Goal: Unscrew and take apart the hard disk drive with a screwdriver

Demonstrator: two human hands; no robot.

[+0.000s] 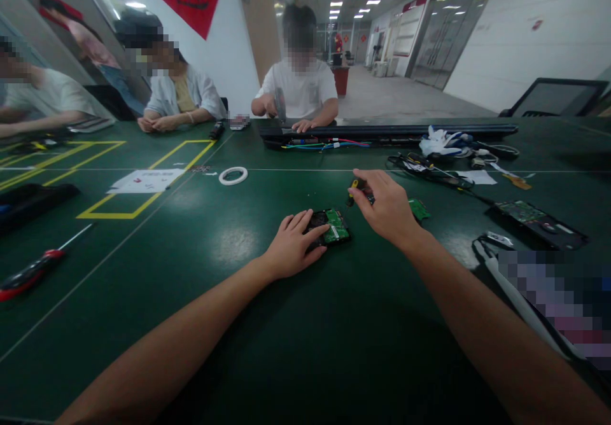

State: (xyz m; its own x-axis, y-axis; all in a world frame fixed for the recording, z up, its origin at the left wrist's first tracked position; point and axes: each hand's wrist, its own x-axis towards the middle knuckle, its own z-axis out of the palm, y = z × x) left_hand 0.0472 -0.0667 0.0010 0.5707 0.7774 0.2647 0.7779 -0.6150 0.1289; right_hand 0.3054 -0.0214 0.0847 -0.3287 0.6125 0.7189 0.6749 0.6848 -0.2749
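Observation:
A small black device with a green circuit board [338, 226] lies on the green table. My left hand [296, 245] rests on its left part, fingers spread, the index finger reaching over the board. To the right and a little above the table, my right hand [384, 205] pinches a small black and yellow tool [354, 191] between thumb and fingers; the tool's far end is hard to make out. Another green circuit board [419, 209] lies just behind my right wrist, partly covered by it.
A white ring [233, 175], a paper sheet [146, 181] and a red-black screwdriver [38, 269] lie left. Cables [429, 172] and another black device [539, 222] lie right. Across the table, a person [300, 88] touches a long black panel [391, 133].

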